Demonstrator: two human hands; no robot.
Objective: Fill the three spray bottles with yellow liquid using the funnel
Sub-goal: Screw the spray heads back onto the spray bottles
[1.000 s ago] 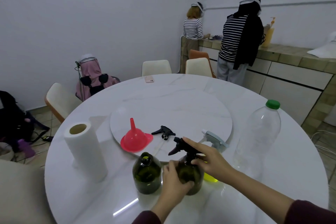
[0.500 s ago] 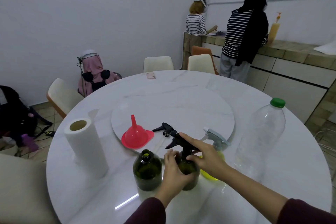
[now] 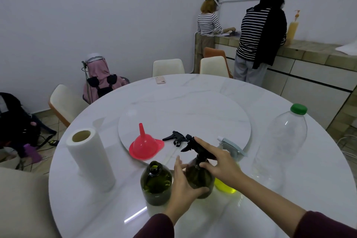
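On the near edge of the round table [image 3: 270, 208] I've got my left hand [image 3: 185, 183] wrapped around the belly of the middle green bottle [image 3: 200, 177], and my right hand [image 3: 220, 162] pinching the collar of its black sprayer head [image 3: 195, 146]. Compared with a second ago the nozzle has swung round a bit and the head sits closer to the neck, so I reckon I'm twisting it on and it's nearly seated. That'd mean this one is filled and getting closed up, though the glass is too dark to see the level.

Open green bottle [image 3: 156, 183] stands just left of it, touching my left hand, no sprayer on yet; its loose black trigger [image 3: 174, 138] hasn't budged from the turntable [image 3: 193, 114] beside the red funnel [image 3: 144, 146]. Third bottle [image 3: 225, 186], with yellow in the bottom and a grey sprayer, is mostly hidden behind my right wrist. Big clear jug [image 3: 280, 149] looks almost drained.
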